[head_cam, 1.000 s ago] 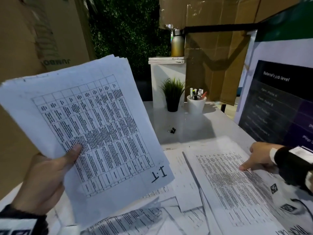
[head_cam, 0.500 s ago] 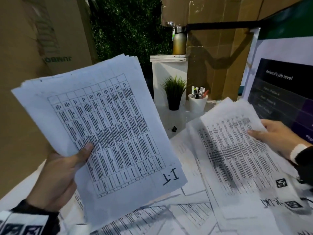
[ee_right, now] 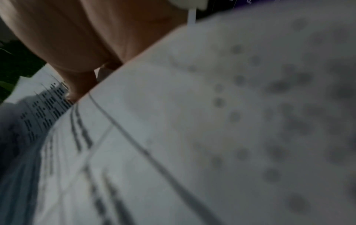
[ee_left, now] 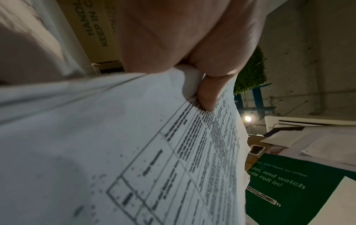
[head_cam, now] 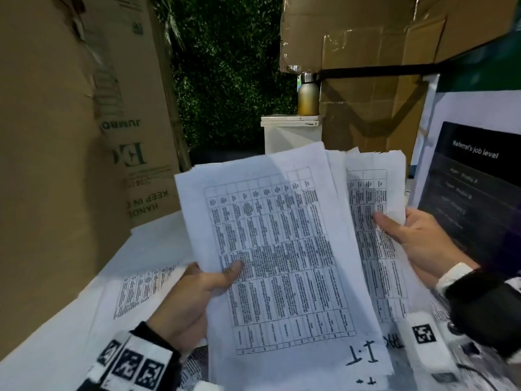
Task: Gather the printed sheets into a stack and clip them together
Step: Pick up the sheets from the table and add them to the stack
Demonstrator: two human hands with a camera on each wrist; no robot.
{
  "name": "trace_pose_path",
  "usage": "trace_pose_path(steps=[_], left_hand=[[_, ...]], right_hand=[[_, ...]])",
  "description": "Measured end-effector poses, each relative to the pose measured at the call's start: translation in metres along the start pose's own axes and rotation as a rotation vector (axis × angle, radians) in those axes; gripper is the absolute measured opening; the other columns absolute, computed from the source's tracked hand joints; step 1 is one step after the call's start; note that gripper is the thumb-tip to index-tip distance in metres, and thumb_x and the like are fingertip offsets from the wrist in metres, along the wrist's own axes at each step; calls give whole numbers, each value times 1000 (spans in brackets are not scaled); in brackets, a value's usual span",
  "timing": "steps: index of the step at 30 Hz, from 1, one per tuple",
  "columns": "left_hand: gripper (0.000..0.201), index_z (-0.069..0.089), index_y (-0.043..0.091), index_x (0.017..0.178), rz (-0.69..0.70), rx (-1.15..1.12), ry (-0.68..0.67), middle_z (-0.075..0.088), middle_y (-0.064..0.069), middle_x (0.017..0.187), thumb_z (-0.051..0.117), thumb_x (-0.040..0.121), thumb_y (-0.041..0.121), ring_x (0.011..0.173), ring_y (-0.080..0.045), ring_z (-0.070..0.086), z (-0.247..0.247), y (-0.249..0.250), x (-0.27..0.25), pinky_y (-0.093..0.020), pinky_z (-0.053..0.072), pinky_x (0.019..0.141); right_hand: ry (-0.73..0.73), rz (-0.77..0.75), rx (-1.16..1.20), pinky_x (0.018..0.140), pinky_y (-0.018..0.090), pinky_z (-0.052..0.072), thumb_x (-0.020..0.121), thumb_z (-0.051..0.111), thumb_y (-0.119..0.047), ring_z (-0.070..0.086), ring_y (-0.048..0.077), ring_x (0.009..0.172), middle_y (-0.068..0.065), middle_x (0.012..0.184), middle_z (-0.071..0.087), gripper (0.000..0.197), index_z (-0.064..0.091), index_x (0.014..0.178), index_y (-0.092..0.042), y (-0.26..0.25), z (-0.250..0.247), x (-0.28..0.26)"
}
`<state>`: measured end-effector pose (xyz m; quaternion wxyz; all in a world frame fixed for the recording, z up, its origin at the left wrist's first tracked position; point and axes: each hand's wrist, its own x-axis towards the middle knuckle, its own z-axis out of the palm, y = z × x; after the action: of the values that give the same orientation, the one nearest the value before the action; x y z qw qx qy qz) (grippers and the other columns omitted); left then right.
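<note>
A stack of printed sheets [head_cam: 282,249] with a table grid and a handwritten "I.T" is held up in front of me. My left hand [head_cam: 197,294] grips its left edge, thumb on the top page; the left wrist view shows that thumb [ee_left: 207,97] pressing the stack [ee_left: 134,152]. My right hand [head_cam: 417,241] holds another printed sheet [head_cam: 372,198] by its right edge, tucked behind the stack's right side. In the right wrist view the sheet [ee_right: 173,137] is blurred and close under the thumb [ee_right: 80,82]. More printed sheets [head_cam: 141,286] lie on the white table [head_cam: 42,348]. No clip is in view.
Tall cardboard boxes [head_cam: 70,122] stand at the left and behind [head_cam: 380,66]. A white cabinet [head_cam: 290,131] carries a metal bottle [head_cam: 308,94]. A dark poster board [head_cam: 473,193] stands at the right. A hedge wall [head_cam: 225,66] is at the back.
My right hand lifted a sheet from the table and brought it left behind the stack. My left hand swung the stack right, toward the middle, and upright.
</note>
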<state>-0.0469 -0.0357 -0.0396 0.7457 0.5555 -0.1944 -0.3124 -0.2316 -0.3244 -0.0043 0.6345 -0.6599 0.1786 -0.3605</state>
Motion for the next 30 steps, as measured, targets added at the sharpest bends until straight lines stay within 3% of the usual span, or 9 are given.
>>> trace_pose_path(steps=[4, 6, 8, 11, 15, 18, 21, 26, 30], left_hand=[[50, 70, -2, 122, -44, 17, -17, 76, -21, 118, 81, 74, 9, 108, -37, 72, 14, -5, 14, -51, 55, 101], [58, 67, -1, 126, -28, 49, -8, 76, -19, 119, 87, 73, 13, 111, -35, 72, 20, -8, 22, -51, 53, 105], [54, 67, 2, 127, 34, 94, 45, 78, -11, 117, 85, 78, 14, 113, -29, 72, 23, -13, 30, -46, 52, 106], [27, 71, 15, 113, 161, 148, 115, 83, 5, 100, 73, 90, 1, 102, -16, 75, 30, -14, 29, -33, 56, 95], [33, 71, 27, 109, 355, 221, 168, 81, 15, 102, 73, 90, 0, 101, -10, 76, 39, -3, 16, -36, 57, 96], [50, 59, 32, 116, 544, 253, 168, 78, 22, 103, 74, 87, -6, 99, -1, 74, 48, 13, 3, -24, 58, 88], [55, 57, 26, 123, 646, 253, 149, 79, 18, 104, 75, 84, -9, 99, -1, 75, 52, 28, -5, -16, 58, 82], [34, 73, 24, 99, 670, 227, 69, 82, 15, 93, 75, 83, -6, 94, -7, 78, 43, 45, -15, -22, 61, 81], [35, 74, 21, 106, 535, 245, -8, 82, 6, 103, 77, 72, 12, 100, -12, 77, 26, 30, -24, -30, 62, 89]], right_hand=[[-11, -40, -4, 62, 23, 59, 54, 81, -54, 76, 15, 82, 1, 91, 79, 63, 70, 103, -15, 3, 25, -2], [14, -8, -10, 58, 31, 61, 77, 71, -48, 75, 17, 70, 3, 82, 79, 44, 69, 106, -14, 5, 34, -2], [34, 38, -46, 73, 45, 62, 97, 50, -43, 75, 23, 77, 6, 87, 79, 28, 71, 102, -26, 6, 39, -4], [15, 46, -111, 88, 45, 57, 92, 33, -64, 73, 18, 93, -8, 101, 77, 38, 66, 101, -48, -2, 46, -12], [-99, -94, -180, 86, 33, 58, 74, 64, -62, 71, 7, 100, -14, 113, 72, 59, 52, 127, -39, -4, 44, -22], [-23, -216, -149, 81, 27, 59, 69, 79, -30, 71, 9, 99, -6, 112, 73, 62, 55, 125, -27, -14, 46, -28], [-8, -308, 28, 84, 31, 59, 66, 77, -23, 71, 20, 104, 1, 111, 75, 54, 62, 118, -16, -32, 53, -31], [-82, -334, 220, 83, 27, 58, 60, 76, -17, 72, 17, 99, -1, 99, 77, 46, 68, 105, -15, -49, 63, -35], [-163, -295, 151, 79, 27, 58, 62, 77, -16, 72, 23, 98, 2, 97, 77, 33, 77, 94, -25, -30, 63, -41]])
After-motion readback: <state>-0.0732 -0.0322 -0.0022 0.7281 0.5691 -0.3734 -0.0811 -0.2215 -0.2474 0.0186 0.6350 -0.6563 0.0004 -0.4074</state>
